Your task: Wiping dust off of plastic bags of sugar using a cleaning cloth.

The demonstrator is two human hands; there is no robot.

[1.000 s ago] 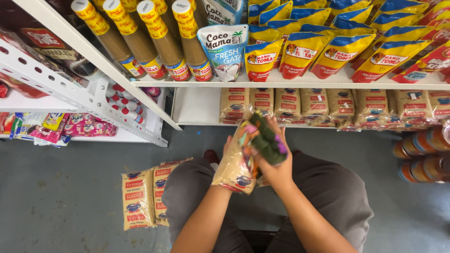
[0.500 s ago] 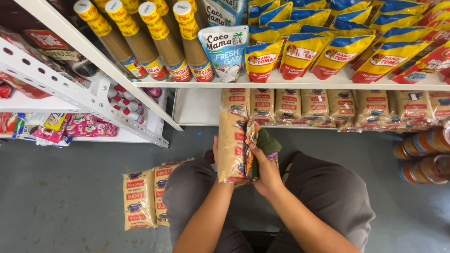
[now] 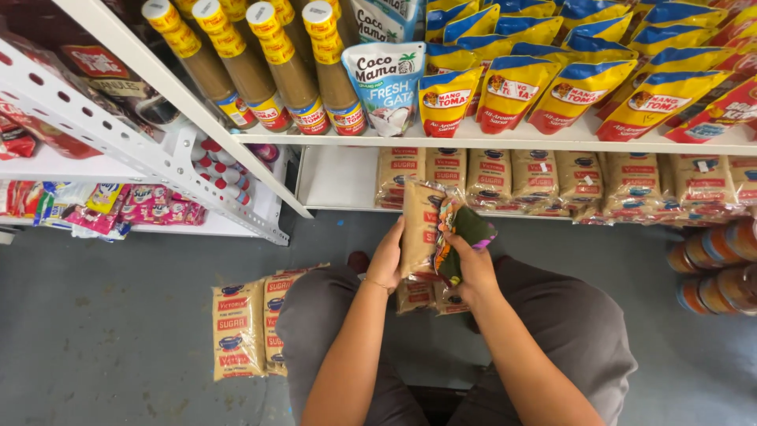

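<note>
- Both hands meet in front of the lower shelf, above the person's grey-clad knees
- Left hand is closed around the side of a tan sugar bag, thumb and fingers pinching its edge, and holds it upright
- Right hand is wrapped around a multicoloured cloth, which presses against the right face of the same bag
- That bag stands clear of the floor, just in front of the row of shelved sugar bags on the lower shelf
- Two more bags on the floor lie flat to the left of the person's knee, touching each other
- Another pair of the same bags lies on the grey floor directly below the hands
- On the upper shelf stand brown sauce bottles with yellow caps, a white pouch beside them, then yellow-and-blue pouches running to the right
- Orange-lidded jars sit at the far right, near the floor
</note>
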